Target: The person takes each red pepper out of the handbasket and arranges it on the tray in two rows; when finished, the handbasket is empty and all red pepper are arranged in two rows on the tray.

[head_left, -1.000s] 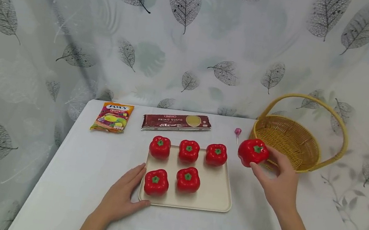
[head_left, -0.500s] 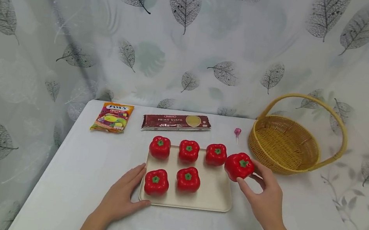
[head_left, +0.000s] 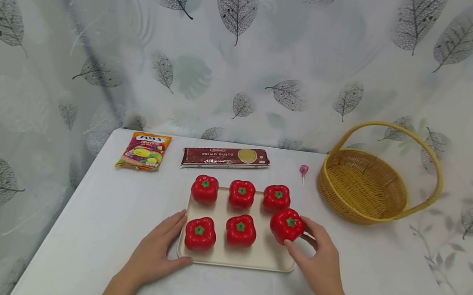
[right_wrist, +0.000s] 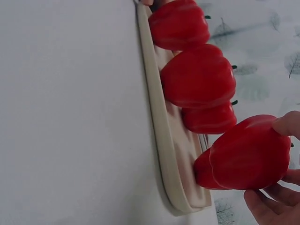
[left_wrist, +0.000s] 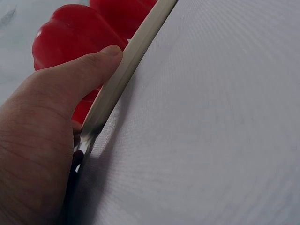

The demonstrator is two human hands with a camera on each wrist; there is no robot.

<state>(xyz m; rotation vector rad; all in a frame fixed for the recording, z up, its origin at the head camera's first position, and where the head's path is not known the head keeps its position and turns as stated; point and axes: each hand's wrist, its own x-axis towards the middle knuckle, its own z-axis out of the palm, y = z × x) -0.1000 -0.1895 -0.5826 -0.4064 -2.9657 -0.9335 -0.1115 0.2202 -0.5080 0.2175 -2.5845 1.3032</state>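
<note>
My right hand holds a red bell pepper by its right side, over the right part of a cream tray. The right wrist view shows this pepper between thumb and fingers, tilted above the tray floor. Several other red bell peppers stand on the tray with green stems up: a back row of three, including the back right pepper, and two in front, including the front left pepper. Against the tray's front left corner lies my left hand, fingers fairly straight along the side, thumb on the front rim.
A yellow wicker basket with a tall handle stands at the back right. Left of it lies a pink lollipop. Behind the tray is a long brown packet, and a colourful candy bag lies at the back left.
My right hand has carried the bell pepper leftward and toward me, from beside the basket to over the tray. The left hand and the other peppers have stayed put.
</note>
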